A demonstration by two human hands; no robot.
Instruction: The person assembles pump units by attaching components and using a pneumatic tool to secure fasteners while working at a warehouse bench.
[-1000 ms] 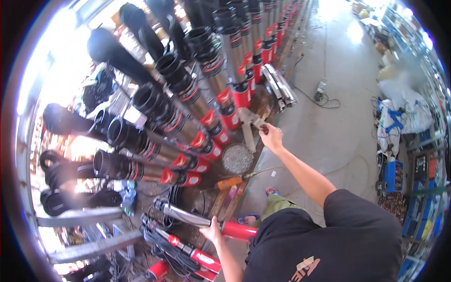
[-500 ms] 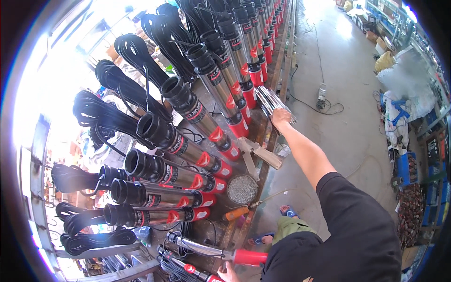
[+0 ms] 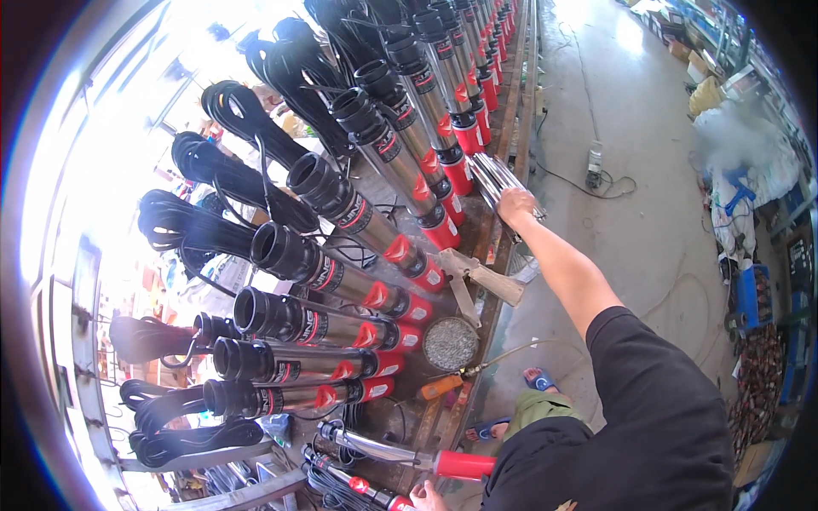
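My right hand [image 3: 517, 207] reaches out over the bench edge, its fingers closed on the near end of a bundle of thin shiny metal strips [image 3: 494, 180]. The strips lie beside the red bases of the standing submersible pumps [image 3: 365, 215], which have steel bodies and black tops. Low in the picture my left hand [image 3: 426, 496] shows only in part, fingers apart, next to the red end of a slim pump [image 3: 362, 485]. Just above it lies another steel tube with a red end [image 3: 464, 464], close to my body.
A round tub of small metal pieces [image 3: 451, 343] stands on the bench near a brown T-shaped piece [image 3: 486, 279] and an orange-handled tool [image 3: 441, 387] with a hose. Coiled black cables [image 3: 183, 223] hang at the left. A cord with a small device [image 3: 594, 167] lies on the floor.
The whole view has shifted slightly, so the scene sits a little lower and farther right. My right hand stays on the metal strips, and my left hand remains by the slim pump.
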